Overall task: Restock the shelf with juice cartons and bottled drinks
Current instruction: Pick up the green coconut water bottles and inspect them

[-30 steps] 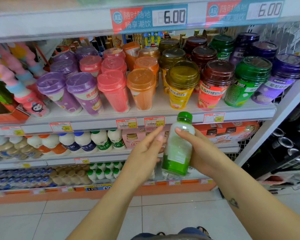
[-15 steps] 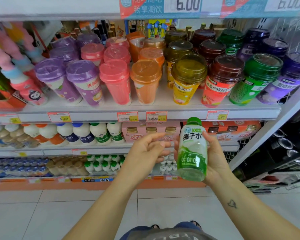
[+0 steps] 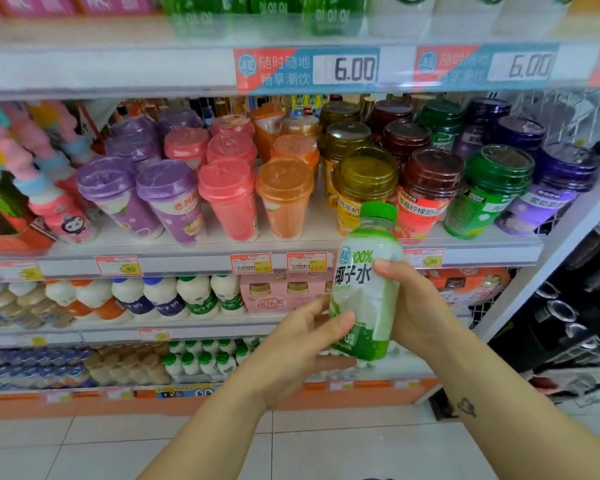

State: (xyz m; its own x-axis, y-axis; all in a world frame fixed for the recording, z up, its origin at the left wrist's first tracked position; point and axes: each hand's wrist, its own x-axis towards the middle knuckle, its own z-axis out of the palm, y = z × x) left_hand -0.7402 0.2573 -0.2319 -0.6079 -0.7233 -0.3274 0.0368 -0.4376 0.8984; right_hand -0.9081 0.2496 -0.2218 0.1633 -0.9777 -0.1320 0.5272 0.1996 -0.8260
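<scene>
A coconut water bottle (image 3: 366,282) with a green cap and a white and green label stands upright in front of the shelf, label toward me. My right hand (image 3: 420,306) grips its right side, thumb across the label. My left hand (image 3: 302,344) holds the bottle's lower left, thumb on the label and fingers under the base. Above, on the top shelf (image 3: 118,67), stand similar green bottles (image 3: 267,12), blurred.
The middle shelf (image 3: 187,263) carries rows of lidded drink cups (image 3: 229,195) in purple, pink, orange, yellow, red and green. Below are small milk bottles (image 3: 167,296) and pink multipacks (image 3: 284,296). A wire side panel (image 3: 568,116) and a black rack (image 3: 568,306) stand at right. Tiled floor below.
The bottle has risen and turned label-forward. My left hand, apart from it before, now holds its lower part. The view has tilted up to show the top shelf.
</scene>
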